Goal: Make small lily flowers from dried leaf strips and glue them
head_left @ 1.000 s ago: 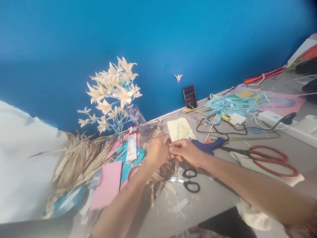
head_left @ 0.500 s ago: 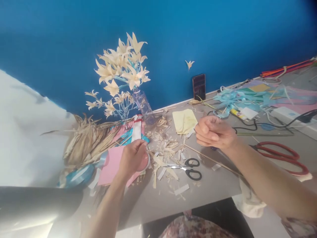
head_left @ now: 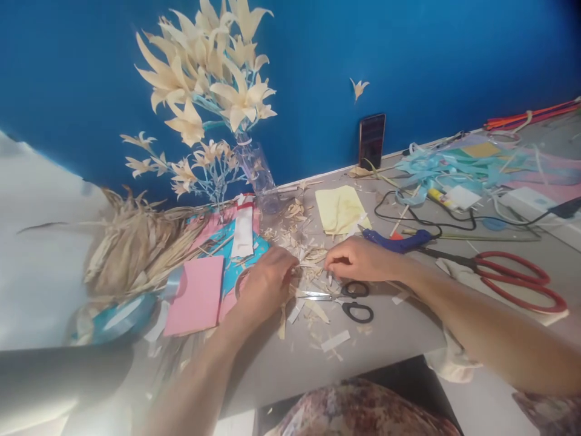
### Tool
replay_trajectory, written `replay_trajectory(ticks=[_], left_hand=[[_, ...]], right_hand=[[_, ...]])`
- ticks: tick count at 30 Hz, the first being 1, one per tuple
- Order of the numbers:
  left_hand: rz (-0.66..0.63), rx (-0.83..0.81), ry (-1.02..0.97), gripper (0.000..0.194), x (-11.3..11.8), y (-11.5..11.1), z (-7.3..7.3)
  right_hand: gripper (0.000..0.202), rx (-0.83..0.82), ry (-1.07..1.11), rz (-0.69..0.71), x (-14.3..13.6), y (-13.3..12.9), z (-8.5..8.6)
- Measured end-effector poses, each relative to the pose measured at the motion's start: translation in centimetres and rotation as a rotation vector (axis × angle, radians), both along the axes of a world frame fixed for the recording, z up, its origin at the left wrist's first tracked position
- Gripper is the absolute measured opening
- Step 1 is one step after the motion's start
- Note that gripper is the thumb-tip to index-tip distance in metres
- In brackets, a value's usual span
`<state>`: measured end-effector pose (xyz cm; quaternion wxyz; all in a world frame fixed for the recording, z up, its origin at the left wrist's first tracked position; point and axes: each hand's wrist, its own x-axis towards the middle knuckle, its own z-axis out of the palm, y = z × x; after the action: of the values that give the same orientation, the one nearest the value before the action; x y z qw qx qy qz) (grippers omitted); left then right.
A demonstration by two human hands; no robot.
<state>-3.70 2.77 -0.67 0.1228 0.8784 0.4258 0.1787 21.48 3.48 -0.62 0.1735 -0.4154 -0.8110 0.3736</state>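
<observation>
My left hand (head_left: 269, 280) is low over the pile of pale dried husk scraps (head_left: 313, 254), its fingers curled down. The curved rim of a round object shows behind its wrist side. Across the pile, my right hand (head_left: 361, 259) has thumb and fingers drawn together just above the black-handled scissors (head_left: 358, 312). Whatever either hand may hold is hidden. The scissors' blades point at my left hand. A blue glue gun (head_left: 402, 242) lies behind my right wrist, and a folded pink paper (head_left: 195, 295) is left of my left hand.
Cream husk flowers (head_left: 240, 100) stand in a clear plastic bottle (head_left: 258, 175) by the blue wall. A phone (head_left: 371, 140) leans there beside a yellow paper (head_left: 340, 209). Large red-handled scissors (head_left: 521, 281), blue ribbons (head_left: 447, 172) and cables lie right; dried husks (head_left: 122, 248) are heaped left.
Both hands have come together over the scraps, the left moving right and the right moving left and down. The glue gun now shows more fully. The view has shifted closer.
</observation>
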Motion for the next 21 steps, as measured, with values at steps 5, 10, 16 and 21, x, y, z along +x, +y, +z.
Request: replay_trajectory(ticks=[5,10,16,21], left_hand=[[0.142,0.088,-0.109,0.032,-1.7,0.8,-1.0],[0.254,0.156,-0.224,0.028,-2.7,1.3,-1.5],[0.311,0.173,-0.307,0.028,-2.5,1.1,-1.5],[0.388,0.027,-0.444,0.025,-1.6,0.5,-1.0]], right_hand=[[0.021,0.208,-0.139,0.034,-1.8,-0.7,-1.5],[0.013,0.202,-0.363,0.018,-3.5,-1.6,-2.1],[0.013,0.105,-0.327,-0.053,-3.8,-2.1,-1.1],[0.025,-0.246,0.214,-0.257,-2.3,-1.6,0.1]])
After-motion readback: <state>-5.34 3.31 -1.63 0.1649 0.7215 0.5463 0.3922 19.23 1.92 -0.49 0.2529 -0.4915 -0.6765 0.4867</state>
